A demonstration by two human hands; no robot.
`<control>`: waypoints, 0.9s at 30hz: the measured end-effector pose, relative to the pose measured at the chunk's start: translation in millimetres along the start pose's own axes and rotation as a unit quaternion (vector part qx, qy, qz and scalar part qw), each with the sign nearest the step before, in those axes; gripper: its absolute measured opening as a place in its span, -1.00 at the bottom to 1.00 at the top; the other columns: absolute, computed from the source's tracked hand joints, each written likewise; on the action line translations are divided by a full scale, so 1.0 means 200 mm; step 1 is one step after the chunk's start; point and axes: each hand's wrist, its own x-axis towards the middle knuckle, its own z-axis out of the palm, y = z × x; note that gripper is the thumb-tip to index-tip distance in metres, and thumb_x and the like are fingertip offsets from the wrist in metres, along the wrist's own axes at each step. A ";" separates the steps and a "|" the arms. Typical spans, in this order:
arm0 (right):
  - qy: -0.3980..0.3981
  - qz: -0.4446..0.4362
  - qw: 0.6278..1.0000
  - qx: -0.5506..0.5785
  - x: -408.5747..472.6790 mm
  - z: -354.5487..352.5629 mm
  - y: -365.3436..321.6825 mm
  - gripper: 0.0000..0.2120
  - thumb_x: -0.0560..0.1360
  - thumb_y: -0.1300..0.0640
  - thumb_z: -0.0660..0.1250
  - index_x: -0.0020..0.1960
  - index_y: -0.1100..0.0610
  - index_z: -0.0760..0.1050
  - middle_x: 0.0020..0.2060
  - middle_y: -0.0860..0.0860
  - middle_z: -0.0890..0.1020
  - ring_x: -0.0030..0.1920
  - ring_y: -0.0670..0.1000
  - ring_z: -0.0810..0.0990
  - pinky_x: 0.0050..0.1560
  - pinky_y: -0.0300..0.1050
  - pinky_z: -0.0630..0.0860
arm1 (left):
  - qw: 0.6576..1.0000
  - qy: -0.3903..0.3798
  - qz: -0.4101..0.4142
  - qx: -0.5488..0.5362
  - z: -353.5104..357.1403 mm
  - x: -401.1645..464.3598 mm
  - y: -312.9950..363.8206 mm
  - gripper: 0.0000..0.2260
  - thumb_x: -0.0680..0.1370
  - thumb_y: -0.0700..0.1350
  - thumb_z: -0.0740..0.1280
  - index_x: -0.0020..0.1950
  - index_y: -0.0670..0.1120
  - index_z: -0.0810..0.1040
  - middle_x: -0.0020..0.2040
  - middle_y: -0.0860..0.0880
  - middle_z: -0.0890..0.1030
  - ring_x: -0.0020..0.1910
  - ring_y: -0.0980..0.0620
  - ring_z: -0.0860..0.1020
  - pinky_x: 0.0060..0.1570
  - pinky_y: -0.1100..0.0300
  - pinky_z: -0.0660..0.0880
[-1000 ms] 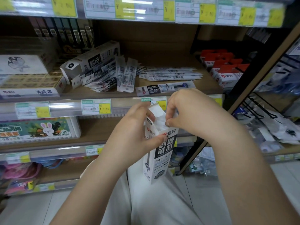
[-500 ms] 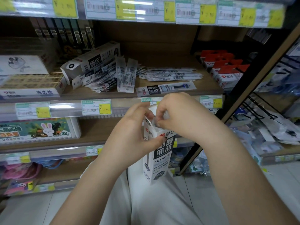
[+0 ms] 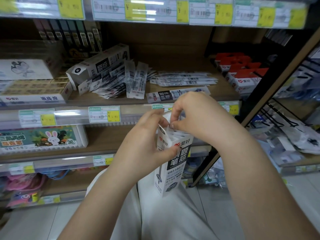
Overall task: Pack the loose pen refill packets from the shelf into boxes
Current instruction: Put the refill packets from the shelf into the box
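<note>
Wooden shop shelves (image 3: 173,40) with price labels (image 3: 104,114) above pale floor tiles (image 3: 216,213).

Bare forearms, no sleeves; pale off-white garment (image 3: 155,213) over the lap.

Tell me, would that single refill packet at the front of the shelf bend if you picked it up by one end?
Probably a bit. The packet looks long, thin and flat, so it would likely droop or flex. It seems light, and its glossy wrap might slide easily along the wooden shelf.
</note>
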 end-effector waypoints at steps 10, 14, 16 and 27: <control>0.143 -0.008 0.990 -0.012 -0.01 0.08 0.00 -0.79 0.45 0.10 0.36 -0.29 -0.01 0.35 -0.32 -0.06 0.35 -0.09 0.01 0.32 -0.17 -0.11 0.36 | 1.000 0.022 -0.005 -0.012 0.02 0.00 0.02 -0.62 0.31 -0.04 0.51 -0.01 0.04 0.38 0.27 0.05 0.43 0.17 0.10 0.45 0.11 0.16 0.43; 0.140 -0.030 0.989 0.038 0.04 0.10 -0.03 -0.95 0.46 0.09 0.34 -0.08 0.04 0.52 -0.16 0.04 0.44 -0.04 0.10 0.49 -0.13 -0.06 0.44 | 0.999 0.026 -0.012 -0.016 0.01 0.00 0.00 -0.62 0.30 -0.05 0.50 0.01 0.01 0.40 0.22 0.05 0.48 0.16 0.11 0.45 0.08 0.25 0.38; 0.112 -0.007 0.993 0.023 0.03 0.10 -0.03 -0.81 0.43 0.08 0.40 0.04 0.02 0.55 -0.07 0.04 0.49 0.07 0.10 0.46 -0.05 -0.04 0.46 | 1.000 0.023 -0.015 -0.015 0.00 -0.01 0.00 -0.60 0.30 -0.03 0.49 0.05 -0.03 0.45 0.25 0.04 0.47 0.20 0.11 0.44 0.13 0.24 0.38; 0.012 0.083 0.994 0.066 0.07 0.07 0.00 -0.66 0.41 -0.11 0.41 0.14 -0.05 0.53 0.27 0.07 0.45 0.18 0.14 0.49 0.14 -0.01 0.48 | 0.999 0.031 -0.022 -0.013 0.00 -0.02 0.00 -0.51 0.30 -0.01 0.50 0.17 -0.09 0.47 0.23 0.12 0.43 0.18 0.23 0.38 0.11 0.48 0.28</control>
